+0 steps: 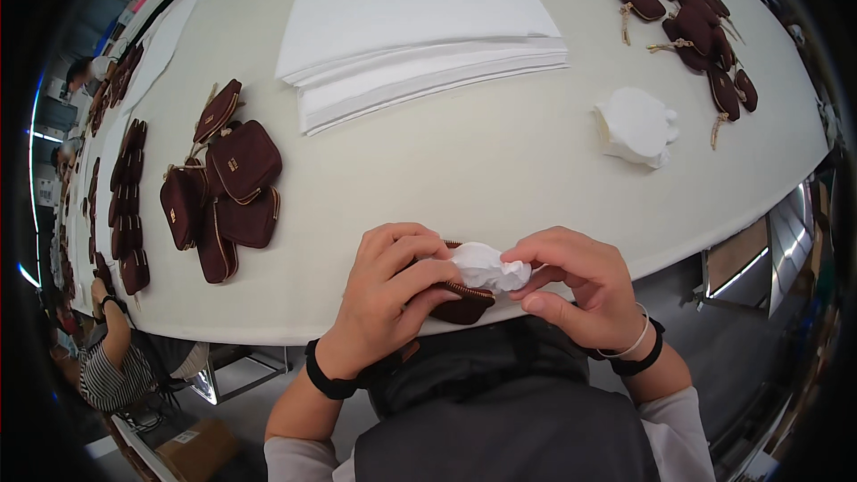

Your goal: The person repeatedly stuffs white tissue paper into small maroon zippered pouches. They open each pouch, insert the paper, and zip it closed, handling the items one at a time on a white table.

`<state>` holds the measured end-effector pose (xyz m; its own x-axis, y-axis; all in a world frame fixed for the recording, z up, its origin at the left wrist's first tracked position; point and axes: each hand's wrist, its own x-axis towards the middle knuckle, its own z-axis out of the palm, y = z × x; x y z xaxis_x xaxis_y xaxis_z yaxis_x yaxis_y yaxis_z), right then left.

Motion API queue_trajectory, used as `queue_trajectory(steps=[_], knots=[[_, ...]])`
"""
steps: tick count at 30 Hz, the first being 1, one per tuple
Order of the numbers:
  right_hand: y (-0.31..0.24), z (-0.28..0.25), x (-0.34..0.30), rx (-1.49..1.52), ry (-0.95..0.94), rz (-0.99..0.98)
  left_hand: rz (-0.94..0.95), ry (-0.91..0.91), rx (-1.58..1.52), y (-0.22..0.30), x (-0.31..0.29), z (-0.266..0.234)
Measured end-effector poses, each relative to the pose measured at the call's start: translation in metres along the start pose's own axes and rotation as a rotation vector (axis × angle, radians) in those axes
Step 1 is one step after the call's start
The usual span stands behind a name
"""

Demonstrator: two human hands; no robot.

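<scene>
At the near edge of the table, my left hand (393,281) grips a small dark-brown zippered pouch (464,308), fingers over its top and thumb along its near side. The pouch's zipper is undone, and a crumpled wad of white tissue paper (482,266) sits partly in its mouth. My right hand (576,281) pinches the right end of that wad between thumb and fingers. My left fingers hide the pouch's left part. How deep the paper reaches inside cannot be seen.
Several brown pouches (245,161) lie piled to the left, and more with cord pulls (701,27) at the far right. A large stack of white sheets (420,18) lies ahead. A bunch of white paper (637,127) rests at right. Other people sit along the left side.
</scene>
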<state>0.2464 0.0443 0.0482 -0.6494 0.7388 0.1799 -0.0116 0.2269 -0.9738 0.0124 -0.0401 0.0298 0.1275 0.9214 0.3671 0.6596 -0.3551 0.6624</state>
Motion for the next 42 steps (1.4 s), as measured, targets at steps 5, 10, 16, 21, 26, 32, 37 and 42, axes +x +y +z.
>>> queue_trajectory(steps=[5, 10, 16, 21, 26, 32, 37, 42], knots=[[0.024, 0.013, -0.007, 0.093, 0.049, 0.226, -0.048, -0.194, 0.01, 0.006, -0.003, 0.008], [0.032, 0.017, -0.029, 0.052, -0.048, 0.336, -0.291, -0.361, -0.186, 0.029, -0.012, 0.009], [0.031, 0.014, -0.05, 0.616, 0.004, 0.665, -0.442, -0.534, -0.319, 0.036, -0.008, 0.005], [0.032, 0.013, -0.052, 0.732, -0.023, 0.752, -0.472, -0.54, -0.374, 0.033, -0.006, 0.008], [0.033, 0.01, -0.042, 0.661, -0.162, 0.777, -0.464, -0.49, -0.415, 0.031, -0.004, 0.011], [0.03, 0.0, -0.029, 0.607, -0.27, 0.768, -0.447, -0.361, -0.484, 0.029, -0.01, 0.011], [0.027, -0.001, -0.019, 0.656, -0.392, 0.916, -0.41, -0.421, -0.437, 0.028, -0.01, 0.004], [0.021, 0.001, -0.004, 0.597, -0.497, 1.028, -0.326, -0.439, -0.386, 0.026, -0.007, 0.005]])
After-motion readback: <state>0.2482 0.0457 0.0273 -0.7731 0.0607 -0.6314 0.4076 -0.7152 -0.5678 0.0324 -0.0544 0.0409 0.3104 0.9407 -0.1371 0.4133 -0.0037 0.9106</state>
